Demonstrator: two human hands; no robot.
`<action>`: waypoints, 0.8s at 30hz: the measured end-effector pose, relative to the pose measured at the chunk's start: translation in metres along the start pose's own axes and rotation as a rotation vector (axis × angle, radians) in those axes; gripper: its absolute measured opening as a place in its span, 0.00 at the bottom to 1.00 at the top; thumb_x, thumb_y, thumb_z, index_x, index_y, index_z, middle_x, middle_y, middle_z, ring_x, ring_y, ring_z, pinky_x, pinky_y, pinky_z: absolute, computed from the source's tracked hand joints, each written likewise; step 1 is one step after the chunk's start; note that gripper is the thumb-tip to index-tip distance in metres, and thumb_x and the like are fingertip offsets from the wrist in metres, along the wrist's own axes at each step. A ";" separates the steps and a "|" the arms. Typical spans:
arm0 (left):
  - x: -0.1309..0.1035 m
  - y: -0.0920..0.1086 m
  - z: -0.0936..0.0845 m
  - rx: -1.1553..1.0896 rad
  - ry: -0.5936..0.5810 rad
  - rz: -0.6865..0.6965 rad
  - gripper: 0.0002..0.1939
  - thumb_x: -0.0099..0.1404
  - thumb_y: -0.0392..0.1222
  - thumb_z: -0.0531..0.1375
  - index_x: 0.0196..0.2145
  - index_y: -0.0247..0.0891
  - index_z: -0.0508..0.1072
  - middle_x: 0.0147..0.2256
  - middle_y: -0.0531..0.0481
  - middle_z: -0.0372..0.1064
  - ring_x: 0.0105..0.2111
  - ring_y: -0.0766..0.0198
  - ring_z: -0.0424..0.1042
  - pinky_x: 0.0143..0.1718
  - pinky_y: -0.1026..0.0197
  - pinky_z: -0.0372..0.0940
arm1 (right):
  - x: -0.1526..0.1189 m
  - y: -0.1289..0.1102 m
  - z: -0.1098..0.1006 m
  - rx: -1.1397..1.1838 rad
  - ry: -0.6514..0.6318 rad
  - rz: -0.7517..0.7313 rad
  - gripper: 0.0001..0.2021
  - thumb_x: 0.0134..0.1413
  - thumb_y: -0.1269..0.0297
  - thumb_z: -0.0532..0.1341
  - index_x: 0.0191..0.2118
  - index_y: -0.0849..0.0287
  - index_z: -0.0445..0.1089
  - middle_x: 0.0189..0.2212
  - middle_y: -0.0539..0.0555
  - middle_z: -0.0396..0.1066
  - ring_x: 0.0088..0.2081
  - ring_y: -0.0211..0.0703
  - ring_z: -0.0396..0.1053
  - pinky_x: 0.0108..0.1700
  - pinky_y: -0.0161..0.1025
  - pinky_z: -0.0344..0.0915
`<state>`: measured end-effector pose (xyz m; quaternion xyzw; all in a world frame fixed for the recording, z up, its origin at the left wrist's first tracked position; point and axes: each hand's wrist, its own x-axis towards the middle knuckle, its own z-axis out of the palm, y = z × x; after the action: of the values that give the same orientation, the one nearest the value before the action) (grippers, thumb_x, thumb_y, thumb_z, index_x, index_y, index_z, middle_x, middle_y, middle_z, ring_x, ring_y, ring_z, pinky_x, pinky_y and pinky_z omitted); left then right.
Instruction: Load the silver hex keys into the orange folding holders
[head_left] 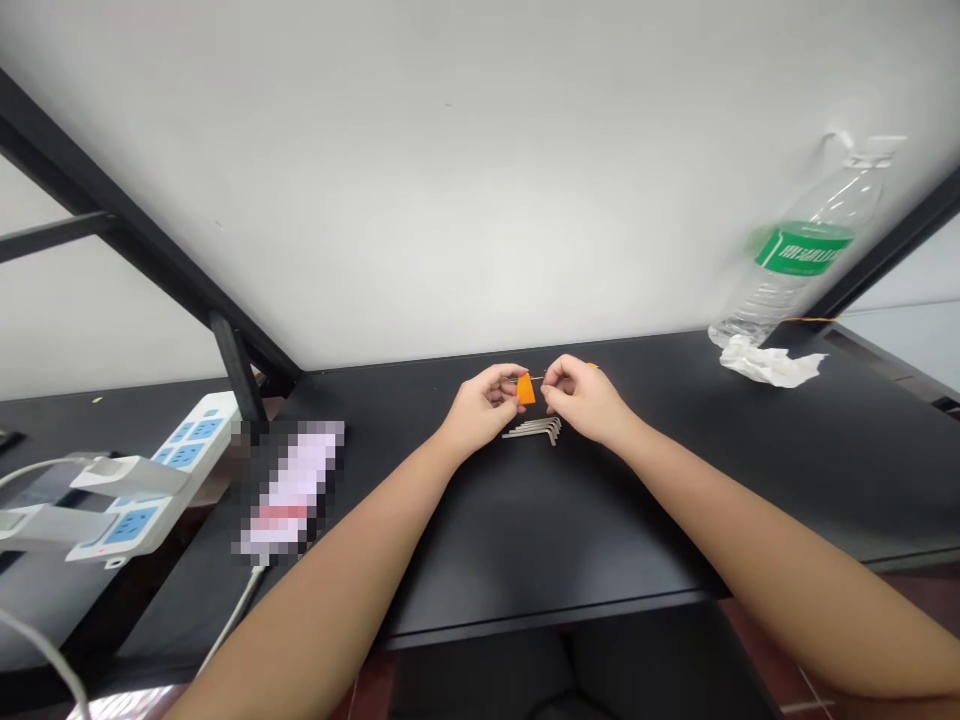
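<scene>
Both my hands meet over the far middle of the black table point(525, 530). My left hand point(480, 405) pinches a small orange holder point(526, 389) between thumb and fingers. My right hand point(581, 398) is closed on a thin metal hex key whose tip meets the orange holder; a second bit of orange shows behind this hand. Just in front of the hands, a row of several silver hex keys point(536, 430) lies flat on the table.
An empty plastic bottle with a green label point(799, 255) leans against the white wall at the right, with crumpled white tissue point(769, 362) below it. A white power strip with blue sockets point(150, 485) and a blurred-out flat object point(289, 490) lie at the left.
</scene>
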<state>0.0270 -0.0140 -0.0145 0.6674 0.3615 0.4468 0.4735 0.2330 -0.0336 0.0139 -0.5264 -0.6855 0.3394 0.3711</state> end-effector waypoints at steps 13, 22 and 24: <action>-0.002 0.003 0.002 0.052 -0.008 0.006 0.21 0.56 0.32 0.63 0.49 0.35 0.75 0.34 0.49 0.77 0.32 0.64 0.78 0.38 0.59 0.75 | 0.004 0.003 0.004 0.389 -0.061 0.075 0.04 0.51 0.65 0.63 0.33 0.57 0.68 0.23 0.48 0.71 0.26 0.41 0.72 0.30 0.38 0.70; 0.000 0.005 -0.007 0.084 0.010 -0.027 0.20 0.57 0.34 0.63 0.48 0.36 0.77 0.32 0.51 0.75 0.30 0.65 0.76 0.39 0.59 0.73 | 0.007 0.017 -0.012 -0.318 0.046 -0.337 0.04 0.49 0.72 0.60 0.27 0.57 0.68 0.25 0.48 0.69 0.28 0.38 0.65 0.34 0.37 0.60; 0.001 0.004 -0.010 0.101 0.010 -0.034 0.20 0.57 0.34 0.63 0.48 0.37 0.77 0.32 0.51 0.75 0.30 0.64 0.76 0.39 0.59 0.73 | 0.008 0.019 -0.013 -0.438 0.015 -0.422 0.06 0.50 0.75 0.58 0.26 0.58 0.65 0.25 0.48 0.67 0.28 0.38 0.63 0.35 0.36 0.58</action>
<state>0.0185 -0.0115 -0.0091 0.6821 0.3972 0.4230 0.4449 0.2514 -0.0208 0.0050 -0.4423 -0.8339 0.0953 0.3162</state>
